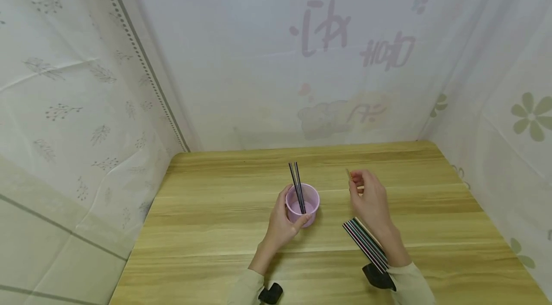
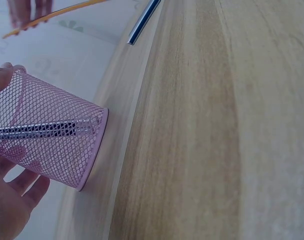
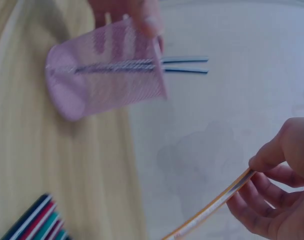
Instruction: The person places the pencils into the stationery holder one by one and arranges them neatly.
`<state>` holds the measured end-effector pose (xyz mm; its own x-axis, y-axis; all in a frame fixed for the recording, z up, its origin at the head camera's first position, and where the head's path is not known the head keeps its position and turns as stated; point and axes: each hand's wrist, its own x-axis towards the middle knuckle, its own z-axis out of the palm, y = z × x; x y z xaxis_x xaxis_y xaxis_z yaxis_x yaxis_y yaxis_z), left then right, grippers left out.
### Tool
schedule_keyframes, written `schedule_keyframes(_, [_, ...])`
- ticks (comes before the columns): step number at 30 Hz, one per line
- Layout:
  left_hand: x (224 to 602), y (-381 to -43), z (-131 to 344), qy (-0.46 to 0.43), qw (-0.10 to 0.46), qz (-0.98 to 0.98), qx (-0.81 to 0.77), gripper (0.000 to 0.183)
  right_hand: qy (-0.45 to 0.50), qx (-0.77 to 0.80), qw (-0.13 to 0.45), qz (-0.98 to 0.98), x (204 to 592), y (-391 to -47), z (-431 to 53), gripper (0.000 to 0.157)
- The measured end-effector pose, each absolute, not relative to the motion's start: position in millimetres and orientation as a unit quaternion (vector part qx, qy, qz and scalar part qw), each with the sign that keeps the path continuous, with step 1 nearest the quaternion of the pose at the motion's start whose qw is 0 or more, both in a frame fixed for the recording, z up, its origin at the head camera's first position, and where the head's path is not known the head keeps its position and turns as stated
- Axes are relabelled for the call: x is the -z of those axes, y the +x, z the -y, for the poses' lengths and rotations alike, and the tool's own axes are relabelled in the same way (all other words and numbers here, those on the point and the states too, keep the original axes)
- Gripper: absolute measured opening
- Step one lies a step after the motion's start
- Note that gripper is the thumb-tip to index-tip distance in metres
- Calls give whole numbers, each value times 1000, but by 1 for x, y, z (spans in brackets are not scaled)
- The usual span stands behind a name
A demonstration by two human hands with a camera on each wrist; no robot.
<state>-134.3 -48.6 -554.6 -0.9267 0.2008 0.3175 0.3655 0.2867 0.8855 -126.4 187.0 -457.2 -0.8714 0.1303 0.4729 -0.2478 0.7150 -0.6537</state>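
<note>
Steadiness matters most, I judge: in the head view, the left hand holds the round pink mesh cup, and the right hand pinches a slim orange stick, best turned upright above the cup before lowering. In the left wrist view, this stick is apart from the cup. In the right wrist view, it slants, pinched near one end, while a row of coloured slim sticks lies below the cup.

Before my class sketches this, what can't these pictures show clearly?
Head view: the right wrist hides some near ends of the stick bundle.
Left wrist view: right hand blurred and cut off by the top edge; dark sticks in the pink cup cut off by the left edge.
Right wrist view: orange stick runs off the bottom edge; any print too blurred to read.
</note>
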Motion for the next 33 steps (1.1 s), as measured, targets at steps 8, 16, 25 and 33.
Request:
schedule_keyframes(8, [555, -135, 48, -178, 71, 793, 579, 91, 54, -423, 273, 863, 435, -131, -169, 19])
schedule_keyframes(16, [556, -135, 49, -183, 74, 787, 585, 91, 91, -437, 321, 835, 416, -132, -156, 19])
schedule_keyframes(25, [559, -136, 49, -184, 78, 790, 580, 92, 136, -504, 359, 774, 400, -139, -136, 21])
schedule_keyframes(33, [558, -136, 48, -186, 78, 785, 585, 90, 142, -527, 327, 772, 408, -157, -121, 24])
